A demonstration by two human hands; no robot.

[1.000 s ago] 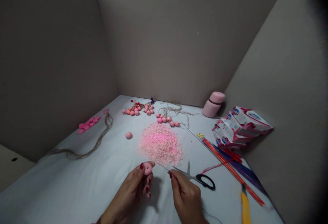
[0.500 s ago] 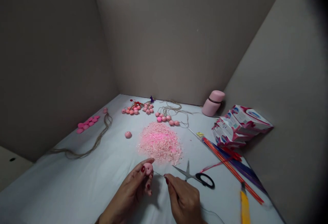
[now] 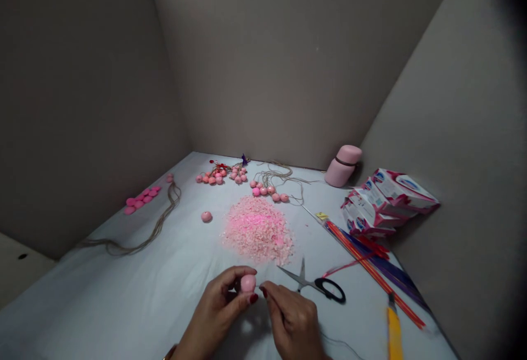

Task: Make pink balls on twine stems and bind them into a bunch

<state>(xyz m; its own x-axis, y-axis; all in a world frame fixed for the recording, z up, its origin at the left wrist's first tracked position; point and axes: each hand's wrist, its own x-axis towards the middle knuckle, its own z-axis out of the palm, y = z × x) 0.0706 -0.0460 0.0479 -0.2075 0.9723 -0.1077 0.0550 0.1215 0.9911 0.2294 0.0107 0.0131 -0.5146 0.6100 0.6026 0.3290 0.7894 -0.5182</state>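
Observation:
My left hand (image 3: 224, 297) is closed round a pink bead (image 3: 248, 283), holding it between thumb and fingers. Just to its right, my right hand (image 3: 292, 316) pinches a thin wire (image 3: 257, 286) whose short end reaches the bead's side; whether it is inside the hole cannot be seen. A trailing length of the wire lies on the table below that hand. Beyond both hands is a heap of pink shavings (image 3: 258, 228). Open scissors (image 3: 304, 280) with black handles rest beside my right hand.
A lone bead (image 3: 206, 217) lies left of the heap. Strung beads (image 3: 269, 190) with cords are behind it. Pink discs (image 3: 140, 201) and a cord bundle (image 3: 160, 223) lie left. At right are a yellow cutter (image 3: 394, 330), ribbons (image 3: 370, 269), boxes (image 3: 387, 201) and a pink flask (image 3: 343, 166).
My left hand has moved slightly right and nearer to me, turning the bead so its hole no longer shows. The gap between bead and right hand has narrowed.

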